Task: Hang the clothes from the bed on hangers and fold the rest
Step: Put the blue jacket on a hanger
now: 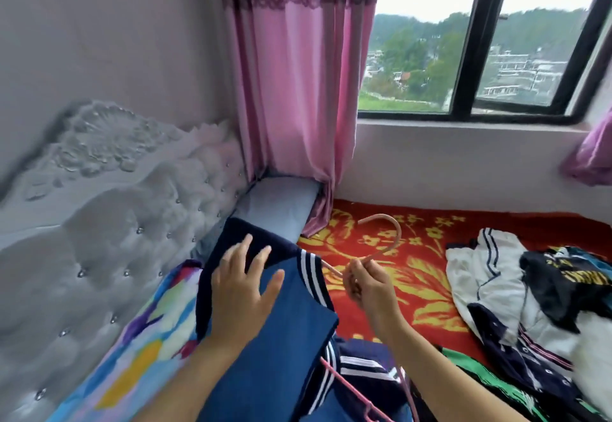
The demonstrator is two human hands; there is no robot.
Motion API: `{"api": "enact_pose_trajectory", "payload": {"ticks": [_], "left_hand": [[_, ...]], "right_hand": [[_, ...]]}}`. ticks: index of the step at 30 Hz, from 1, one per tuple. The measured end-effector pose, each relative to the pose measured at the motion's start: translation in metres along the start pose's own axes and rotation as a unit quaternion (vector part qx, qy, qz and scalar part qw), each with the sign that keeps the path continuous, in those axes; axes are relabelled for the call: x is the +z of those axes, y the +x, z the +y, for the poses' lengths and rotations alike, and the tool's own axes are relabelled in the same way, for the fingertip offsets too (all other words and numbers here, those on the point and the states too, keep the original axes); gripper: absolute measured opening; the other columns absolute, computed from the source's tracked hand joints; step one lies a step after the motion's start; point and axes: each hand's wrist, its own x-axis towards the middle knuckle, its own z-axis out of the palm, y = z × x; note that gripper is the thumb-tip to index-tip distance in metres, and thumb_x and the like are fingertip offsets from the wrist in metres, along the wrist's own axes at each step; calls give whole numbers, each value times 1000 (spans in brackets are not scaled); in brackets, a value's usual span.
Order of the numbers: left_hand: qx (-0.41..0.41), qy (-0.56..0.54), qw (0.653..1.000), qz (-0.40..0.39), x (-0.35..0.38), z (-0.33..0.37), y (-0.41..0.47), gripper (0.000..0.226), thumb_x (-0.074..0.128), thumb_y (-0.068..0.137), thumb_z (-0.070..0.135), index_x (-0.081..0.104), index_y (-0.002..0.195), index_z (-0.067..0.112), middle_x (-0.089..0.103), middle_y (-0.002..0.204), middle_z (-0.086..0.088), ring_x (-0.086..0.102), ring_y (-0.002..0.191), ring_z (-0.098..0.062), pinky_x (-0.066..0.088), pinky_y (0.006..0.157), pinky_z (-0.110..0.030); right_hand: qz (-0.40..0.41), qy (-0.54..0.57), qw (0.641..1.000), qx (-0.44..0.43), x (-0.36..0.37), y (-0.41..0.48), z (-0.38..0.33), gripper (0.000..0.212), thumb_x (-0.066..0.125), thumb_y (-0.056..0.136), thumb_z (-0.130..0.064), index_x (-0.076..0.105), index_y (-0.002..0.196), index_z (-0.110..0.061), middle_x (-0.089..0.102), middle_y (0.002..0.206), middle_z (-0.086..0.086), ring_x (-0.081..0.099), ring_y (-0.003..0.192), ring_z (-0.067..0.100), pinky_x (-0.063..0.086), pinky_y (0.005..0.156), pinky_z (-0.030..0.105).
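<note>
Bed under the window, a red floral blanket (414, 256) strewn with clothes.
A smooth blue striped garment (291, 339) is pressed flat on the bed by the left hand (243, 292), fingers spread, while the thin neck of a pink hanger (394, 233) is pinched by the right hand (371, 286). Hanging seems barely begun (a judgement only); a crumpled pile (516, 292) is left unsorted.

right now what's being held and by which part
The right hand pinches the pink hanger by its neck, below the hook; the left hand holds nothing.
</note>
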Motion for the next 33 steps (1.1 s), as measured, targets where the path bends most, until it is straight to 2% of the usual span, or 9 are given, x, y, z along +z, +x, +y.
{"api": "enact_pose_trajectory", "payload": {"ticks": [4,8,11,13,18,22,25,30,33], "left_hand": [[38,57,970,-234,-36,-25,99,51,27,97,51,39,141,29,41,146,1,33,136,-16,19,110,-39],[24,35,868,-495,-65,-20,152,42,46,87,57,70,96,23,68,107,3,62,84,-10,45,81,-28],[-112,-72,767,-628,-64,-8,150,27,59,71,43,67,63,20,65,70,-2,60,60,-14,46,65,-22],[-118,-153,732,-653,-57,-1,138,28,59,73,32,61,48,19,58,54,1,55,47,-11,43,54,-17],[24,-225,768,-599,-59,0,128,35,53,90,8,60,57,20,56,57,6,51,48,-6,41,51,-20],[159,-260,883,-356,-62,8,121,26,55,91,1,60,70,17,51,66,10,49,57,1,38,63,-15],[234,-291,901,-219,-73,19,111,16,56,91,2,68,87,12,54,88,12,50,89,7,34,85,-5],[206,-93,881,-415,-85,8,113,14,56,92,26,46,98,35,60,101,-1,58,95,-19,46,90,-35],[187,-90,899,-386,-89,-1,117,13,57,91,36,57,100,27,61,84,10,56,75,1,46,76,-23]], "right_hand": [[-23,3,999,-46,10,-6,-29,35,40,97,-3,50,64,-4,44,43,-2,33,34,4,27,36,13],[-2,-6,998,-69,10,-14,-51,32,42,96,-1,51,65,-3,44,44,1,35,34,7,27,35,15],[-1,-35,997,-73,4,-21,-61,31,42,96,-1,51,66,-4,44,42,-1,34,33,7,26,34,15],[-4,-61,996,-68,-5,-26,-67,36,43,97,-4,52,62,-3,44,41,0,33,32,8,26,34,16],[-9,-102,994,-26,-27,-30,-68,36,47,96,-9,55,62,-6,48,46,5,38,35,10,28,35,16],[45,-118,991,-34,-40,-26,-67,36,47,97,-9,55,62,-7,46,44,2,36,34,8,27,34,17],[101,-122,983,-89,-40,-27,-68,40,45,98,-9,53,59,-8,44,40,-5,34,35,5,28,37,15],[124,-128,969,-169,-17,-32,-70,37,48,96,-9,54,60,-9,47,41,-4,37,37,3,30,40,15],[95,-116,976,-155,-7,-32,-74,36,47,96,-8,54,61,-8,47,44,-5,38,42,10,30,42,19]]}}
